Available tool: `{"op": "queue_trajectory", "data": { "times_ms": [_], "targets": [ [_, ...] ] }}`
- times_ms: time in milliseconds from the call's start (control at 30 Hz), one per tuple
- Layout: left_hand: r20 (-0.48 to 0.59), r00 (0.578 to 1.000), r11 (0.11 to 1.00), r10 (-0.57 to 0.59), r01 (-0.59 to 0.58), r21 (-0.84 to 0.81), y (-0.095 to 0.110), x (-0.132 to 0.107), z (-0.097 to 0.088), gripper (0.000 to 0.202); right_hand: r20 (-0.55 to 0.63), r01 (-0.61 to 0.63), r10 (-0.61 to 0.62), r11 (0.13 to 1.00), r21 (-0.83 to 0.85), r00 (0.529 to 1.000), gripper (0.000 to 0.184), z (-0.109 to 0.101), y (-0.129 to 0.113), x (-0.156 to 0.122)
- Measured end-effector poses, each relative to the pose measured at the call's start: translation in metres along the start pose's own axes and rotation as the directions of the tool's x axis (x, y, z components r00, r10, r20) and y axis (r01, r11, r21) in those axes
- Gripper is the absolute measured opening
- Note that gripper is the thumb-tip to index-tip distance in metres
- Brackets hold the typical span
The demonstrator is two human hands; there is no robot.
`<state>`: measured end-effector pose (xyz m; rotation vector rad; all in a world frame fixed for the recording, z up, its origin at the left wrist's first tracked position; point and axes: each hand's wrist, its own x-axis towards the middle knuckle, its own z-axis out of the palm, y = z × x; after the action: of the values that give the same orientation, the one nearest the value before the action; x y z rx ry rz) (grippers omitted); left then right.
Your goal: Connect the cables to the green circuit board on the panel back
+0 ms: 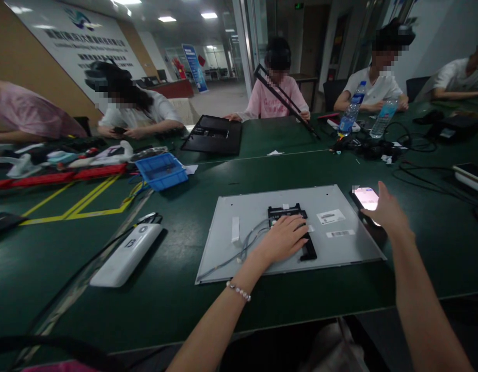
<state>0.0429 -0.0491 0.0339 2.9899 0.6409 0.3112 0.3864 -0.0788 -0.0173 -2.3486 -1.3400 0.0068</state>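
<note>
A flat grey-white panel (258, 206), like the back of a display, lies in front of me on the green table. My left hand (286, 236) rests with fingers extended over a black plastic frame piece (308, 250) on the panel, hiding part of it. Thin grey cables (223, 263) run across the panel's left half. Two white labels, one a barcode label (339, 233), are stuck on its right side. At the panel's right edge, my right hand (389, 212) is at a phone (366, 197) with a lit screen, thumb and fingers apart.
A white power bank (126, 256) with a cable lies to the left. Behind it are a blue basket (161, 173) and a black casing (213, 135). Two water bottles (352, 109) stand at the back right near tangled cables. Across the table a person (275, 95) holds a black frame (287, 101); others sit nearby.
</note>
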Motion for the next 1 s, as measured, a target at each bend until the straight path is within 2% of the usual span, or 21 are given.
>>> {"op": "queue_trajectory", "data": {
  "times_ms": [233,400,500,633,733,833,900,1000],
  "targets": [
    [0.025,1.000,1.000,-0.002,0.002,0.018,0.000,0.000,-0.003,0.032,-0.023,0.002,-0.002,1.000,0.011,1.000,0.109,0.002,0.010,0.014],
    [0.015,1.000,1.000,-0.002,0.002,0.019,0.001,0.001,-0.001,0.033,-0.033,0.001,-0.001,1.000,-0.003,0.999,0.106,0.001,0.012,0.013],
    [-0.009,1.000,1.000,-0.015,0.015,0.020,0.001,0.001,-0.003,0.035,-0.087,0.061,-0.062,0.998,-0.024,0.994,0.096,-0.001,-0.002,0.006],
    [-0.112,0.985,0.991,-0.130,0.133,0.024,-0.012,-0.004,-0.020,0.035,-0.111,0.264,-0.253,0.959,0.098,0.961,0.074,0.000,-0.047,-0.011],
    [-0.256,0.926,0.959,-0.277,0.284,-0.009,-0.031,-0.017,-0.038,0.031,-0.051,0.411,-0.411,0.881,0.237,0.910,0.065,0.003,-0.085,-0.029],
    [-0.347,0.856,0.917,-0.384,0.396,-0.039,-0.053,-0.040,-0.050,0.029,0.061,0.470,-0.523,0.806,0.359,0.850,0.062,0.003,-0.111,-0.047],
    [-0.366,0.814,0.886,-0.450,0.460,-0.065,-0.068,-0.058,-0.049,0.030,0.090,0.487,-0.564,0.774,0.405,0.821,0.059,0.001,-0.119,-0.057],
    [-0.347,0.750,0.821,-0.563,0.554,-0.135,-0.089,-0.085,-0.037,0.031,0.105,0.511,-0.602,0.746,0.428,0.791,0.053,-0.003,-0.125,-0.065]
  ]
}}
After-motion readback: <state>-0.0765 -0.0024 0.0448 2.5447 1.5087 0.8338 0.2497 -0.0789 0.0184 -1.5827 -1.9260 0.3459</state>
